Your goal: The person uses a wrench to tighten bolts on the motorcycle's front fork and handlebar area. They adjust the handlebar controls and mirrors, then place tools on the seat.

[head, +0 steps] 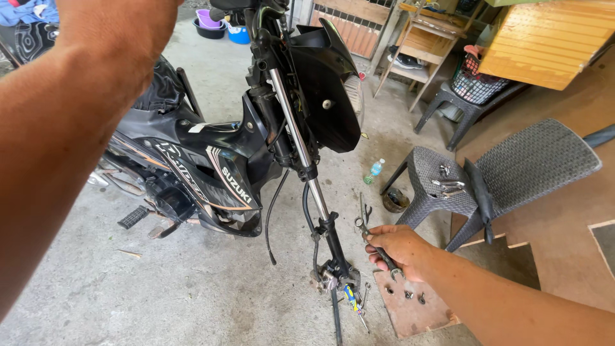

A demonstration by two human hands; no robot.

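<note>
Right hand [400, 251] is fisted around a combination wrench [373, 240]; its ring end pokes up past the thumb, close beside the lower fork leg [333, 240] but not on any fastener as far as I can see. A second thin tool seems to stick up out of the same grip, too small to identify.

Left hand is out of frame at the top; only the left forearm [70, 122] shows, reaching up toward the handlebar area. Whether it is gripping anything up there I cannot tell.

Progress, judged from the layout: front wheel is already off, and the black motorcycle [192, 160] stands on its bare fork ends [333, 277] on the concrete floor [211, 301]. Brake cable [277, 211] hangs loose. Headlight fairing [327, 90] is still on. Fork tube [291, 115] still sits in the clamps, so it is not yet pulled.

Loose bolts [410, 295] lie on a scrap board [410, 307] just below the right hand. More metal parts [447, 186] sit on the grey woven stool [435, 192], right of the fork. A plastic bottle [375, 170] stands on the floor behind.
</note>
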